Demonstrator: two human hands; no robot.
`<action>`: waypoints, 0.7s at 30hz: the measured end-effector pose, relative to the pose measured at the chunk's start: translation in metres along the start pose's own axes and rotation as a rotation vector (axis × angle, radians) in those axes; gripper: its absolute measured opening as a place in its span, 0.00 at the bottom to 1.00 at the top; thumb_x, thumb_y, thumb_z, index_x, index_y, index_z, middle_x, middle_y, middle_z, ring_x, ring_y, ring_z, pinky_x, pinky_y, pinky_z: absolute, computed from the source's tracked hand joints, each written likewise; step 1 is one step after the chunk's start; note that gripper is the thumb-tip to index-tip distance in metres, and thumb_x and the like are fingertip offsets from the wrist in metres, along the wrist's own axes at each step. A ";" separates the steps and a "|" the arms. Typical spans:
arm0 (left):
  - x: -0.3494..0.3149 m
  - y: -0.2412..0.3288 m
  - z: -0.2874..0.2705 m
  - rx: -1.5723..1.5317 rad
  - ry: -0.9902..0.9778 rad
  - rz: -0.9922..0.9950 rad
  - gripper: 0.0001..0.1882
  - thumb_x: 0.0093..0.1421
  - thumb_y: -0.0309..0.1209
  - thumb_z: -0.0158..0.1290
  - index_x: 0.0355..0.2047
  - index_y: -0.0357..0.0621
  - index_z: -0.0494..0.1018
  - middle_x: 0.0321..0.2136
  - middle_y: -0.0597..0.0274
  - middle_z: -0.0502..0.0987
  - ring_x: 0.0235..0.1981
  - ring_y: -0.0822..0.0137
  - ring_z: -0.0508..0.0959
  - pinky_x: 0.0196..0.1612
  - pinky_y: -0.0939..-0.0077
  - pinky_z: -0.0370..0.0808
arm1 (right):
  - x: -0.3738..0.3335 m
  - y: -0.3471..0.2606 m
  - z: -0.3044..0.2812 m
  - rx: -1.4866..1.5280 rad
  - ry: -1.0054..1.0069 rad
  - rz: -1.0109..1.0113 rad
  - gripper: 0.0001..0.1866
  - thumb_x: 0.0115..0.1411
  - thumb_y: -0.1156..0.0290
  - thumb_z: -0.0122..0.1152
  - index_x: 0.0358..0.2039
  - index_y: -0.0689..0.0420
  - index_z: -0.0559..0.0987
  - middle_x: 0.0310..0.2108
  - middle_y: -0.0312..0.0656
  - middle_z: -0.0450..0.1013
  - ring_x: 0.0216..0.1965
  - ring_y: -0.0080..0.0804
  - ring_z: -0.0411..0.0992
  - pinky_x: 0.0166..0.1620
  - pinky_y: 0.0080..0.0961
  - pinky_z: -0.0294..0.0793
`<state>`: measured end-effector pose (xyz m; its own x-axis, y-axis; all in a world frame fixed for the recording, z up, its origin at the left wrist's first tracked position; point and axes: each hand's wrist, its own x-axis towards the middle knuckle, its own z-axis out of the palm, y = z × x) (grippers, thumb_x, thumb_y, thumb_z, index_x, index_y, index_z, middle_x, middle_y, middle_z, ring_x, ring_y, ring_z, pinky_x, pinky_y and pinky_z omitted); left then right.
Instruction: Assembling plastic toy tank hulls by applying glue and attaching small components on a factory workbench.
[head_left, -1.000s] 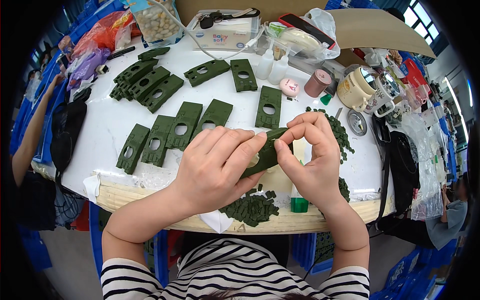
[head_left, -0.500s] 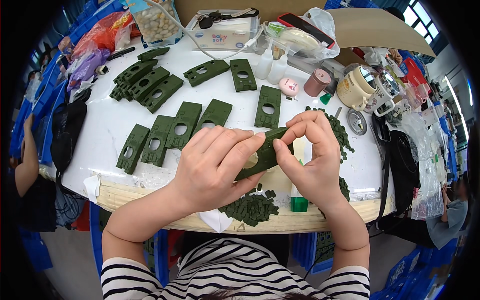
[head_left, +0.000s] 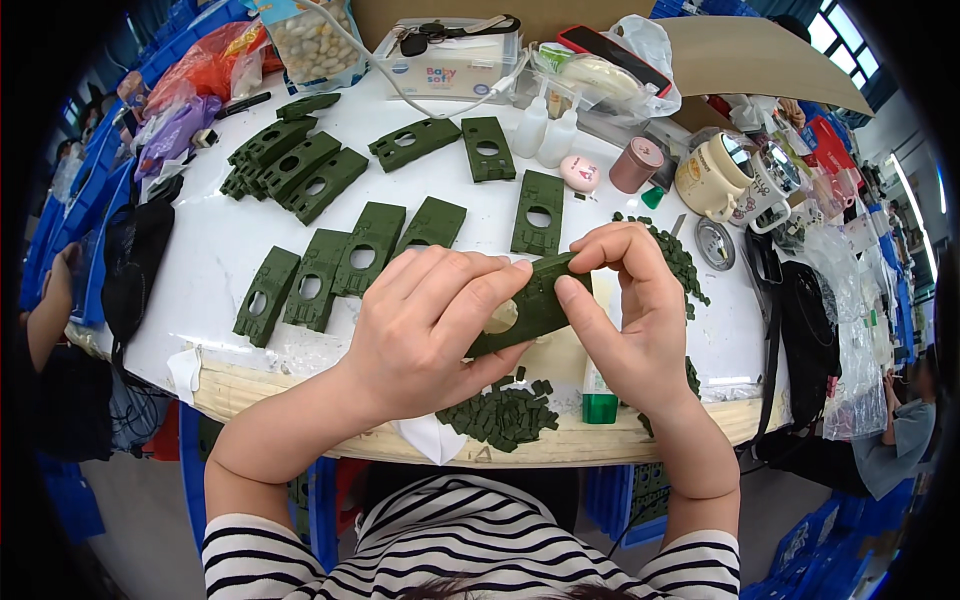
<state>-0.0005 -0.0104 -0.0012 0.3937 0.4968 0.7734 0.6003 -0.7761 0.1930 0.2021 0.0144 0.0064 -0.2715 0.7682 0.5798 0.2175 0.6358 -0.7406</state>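
Between my hands, above the table's near edge, is a dark green plastic toy tank hull (head_left: 540,303) with a round hole. My left hand (head_left: 425,330) is closed round its left side, with fingers on top and the thumb beneath. At the right end, the thumb and bent forefinger of my right hand (head_left: 640,325) press on the hull's edge. Any small piece between those fingertips is hidden. Below lies a heap of small green plastic pieces (head_left: 502,414). A white bottle with a green cap (head_left: 599,407) lies beside my right wrist.
Several matching hulls (head_left: 370,250) lie beyond my left hand, with more stacked (head_left: 290,165) at the far left. More green pieces (head_left: 680,268) spread to the right. Squeeze bottles (head_left: 556,138), a cream mug (head_left: 712,178) and a plastic box (head_left: 447,65) stand farther back.
The hull has turned slightly, its right end now lying a little lower and farther right. My right thumb and fingers have shifted slightly right along its end. My left hand keeps its hold.
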 end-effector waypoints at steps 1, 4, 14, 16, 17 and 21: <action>0.000 0.000 0.000 0.001 0.000 0.003 0.31 0.37 0.29 0.70 0.44 0.40 0.73 0.35 0.58 0.78 0.29 0.61 0.77 0.30 0.71 0.71 | 0.000 0.000 0.000 0.000 -0.001 0.010 0.09 0.50 0.77 0.64 0.31 0.62 0.72 0.31 0.41 0.69 0.34 0.31 0.69 0.40 0.25 0.68; -0.001 0.000 0.000 0.009 -0.007 0.007 0.31 0.37 0.29 0.70 0.44 0.40 0.73 0.35 0.58 0.78 0.29 0.61 0.77 0.30 0.71 0.70 | -0.002 0.002 0.002 0.008 -0.006 0.030 0.10 0.50 0.77 0.64 0.31 0.62 0.72 0.31 0.41 0.69 0.34 0.31 0.68 0.40 0.25 0.68; -0.001 0.003 -0.002 0.023 -0.016 0.012 0.31 0.37 0.29 0.70 0.44 0.40 0.73 0.36 0.58 0.78 0.31 0.61 0.77 0.32 0.70 0.71 | -0.003 0.003 0.003 0.010 -0.005 0.004 0.12 0.49 0.76 0.65 0.32 0.62 0.70 0.32 0.41 0.68 0.34 0.31 0.67 0.40 0.25 0.68; -0.001 0.001 -0.003 -0.006 -0.021 -0.001 0.31 0.38 0.29 0.70 0.44 0.39 0.73 0.37 0.57 0.78 0.32 0.60 0.77 0.33 0.70 0.71 | -0.002 0.004 0.003 0.070 -0.013 0.007 0.15 0.49 0.75 0.67 0.35 0.62 0.71 0.34 0.41 0.68 0.34 0.32 0.67 0.41 0.25 0.68; 0.000 -0.001 -0.002 -0.037 -0.015 -0.004 0.30 0.38 0.29 0.70 0.44 0.39 0.73 0.38 0.57 0.78 0.33 0.60 0.77 0.34 0.70 0.72 | 0.000 0.001 0.001 0.121 -0.015 0.018 0.17 0.49 0.74 0.67 0.37 0.62 0.72 0.35 0.42 0.68 0.35 0.33 0.67 0.41 0.25 0.68; 0.005 -0.014 -0.008 -0.102 -0.022 -0.028 0.30 0.39 0.28 0.69 0.46 0.38 0.73 0.40 0.55 0.77 0.36 0.59 0.77 0.37 0.69 0.72 | 0.009 -0.003 -0.011 0.006 -0.149 -0.111 0.26 0.47 0.72 0.71 0.47 0.63 0.72 0.40 0.42 0.69 0.38 0.34 0.68 0.42 0.26 0.69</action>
<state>-0.0124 0.0000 0.0048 0.3937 0.5260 0.7539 0.5374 -0.7970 0.2755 0.2099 0.0198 0.0176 -0.4296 0.6736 0.6015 0.1733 0.7152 -0.6771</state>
